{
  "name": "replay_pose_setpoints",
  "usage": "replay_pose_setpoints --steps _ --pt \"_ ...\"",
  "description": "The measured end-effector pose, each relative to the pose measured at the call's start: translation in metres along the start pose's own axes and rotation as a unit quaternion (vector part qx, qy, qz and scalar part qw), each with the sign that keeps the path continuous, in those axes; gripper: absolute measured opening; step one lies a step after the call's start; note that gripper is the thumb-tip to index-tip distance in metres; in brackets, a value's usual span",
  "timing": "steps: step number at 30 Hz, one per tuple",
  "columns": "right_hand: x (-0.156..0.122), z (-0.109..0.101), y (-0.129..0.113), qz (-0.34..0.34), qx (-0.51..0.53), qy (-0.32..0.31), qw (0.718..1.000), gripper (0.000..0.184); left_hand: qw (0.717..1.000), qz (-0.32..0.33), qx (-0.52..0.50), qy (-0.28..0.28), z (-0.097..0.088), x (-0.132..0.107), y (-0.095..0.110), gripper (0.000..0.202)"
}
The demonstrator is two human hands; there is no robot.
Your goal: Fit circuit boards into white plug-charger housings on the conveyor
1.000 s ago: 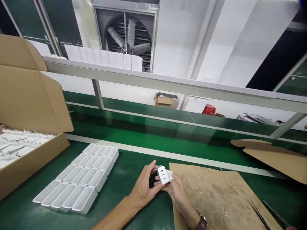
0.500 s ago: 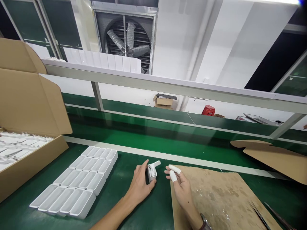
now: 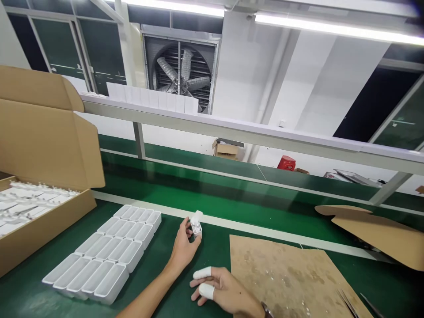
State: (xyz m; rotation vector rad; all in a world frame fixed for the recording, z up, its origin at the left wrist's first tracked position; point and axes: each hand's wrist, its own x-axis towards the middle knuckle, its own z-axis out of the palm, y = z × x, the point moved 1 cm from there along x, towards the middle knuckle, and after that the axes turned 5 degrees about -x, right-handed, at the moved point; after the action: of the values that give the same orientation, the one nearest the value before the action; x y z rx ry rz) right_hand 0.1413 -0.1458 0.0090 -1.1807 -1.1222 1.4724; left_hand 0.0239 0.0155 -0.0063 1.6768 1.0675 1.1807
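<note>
My left hand point(image 3: 183, 245) is closed round a small white charger point(image 3: 196, 225) and holds it up over the green table point(image 3: 212, 247), just right of a block of white trays point(image 3: 106, 251). My right hand point(image 3: 218, 289) rests low near the front edge with nothing in it. Its fingers are loosely apart, and two of them wear white finger cots. It lies at the left edge of a brown cardboard sheet point(image 3: 291, 278).
An open cardboard box point(image 3: 39, 221) with several white parts stands at the left. A second cardboard piece point(image 3: 380, 234) lies at the right. Tweezers point(image 3: 351, 302) lie at the sheet's lower right. A metal rail point(image 3: 251, 137) crosses above the green conveyor belt point(image 3: 232, 190).
Both hands held the charger a second ago. My right hand let go and drew back toward me. My left hand carried the charger left, toward the trays.
</note>
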Motion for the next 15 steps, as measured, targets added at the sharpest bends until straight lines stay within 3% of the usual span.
replay_pose_setpoints --steps 3,6,9,12,15 --pt "0.016 -0.009 -0.015 0.051 -0.01 -0.04 0.998 0.078 1.0 0.008 0.0 -0.002 0.001 -0.002 0.0 0.079" --pt "0.038 -0.038 -0.037 0.063 -0.035 -0.04 0.997 0.071 1.0 0.011 0.0 -0.012 0.0 -0.003 0.0 0.074" --pt "0.062 -0.085 -0.059 -0.007 -0.063 0.1 0.993 0.053 0.999 0.009 0.004 -0.034 -0.005 -0.002 0.0 0.07" --pt "0.075 -0.131 -0.069 -0.09 -0.087 0.279 0.952 0.042 0.998 0.006 0.01 -0.064 -0.011 -0.002 0.0 0.068" --pt "0.069 -0.157 -0.061 -0.132 -0.113 0.385 0.906 0.039 0.995 0.017 0.008 -0.096 -0.014 -0.002 -0.001 0.067"
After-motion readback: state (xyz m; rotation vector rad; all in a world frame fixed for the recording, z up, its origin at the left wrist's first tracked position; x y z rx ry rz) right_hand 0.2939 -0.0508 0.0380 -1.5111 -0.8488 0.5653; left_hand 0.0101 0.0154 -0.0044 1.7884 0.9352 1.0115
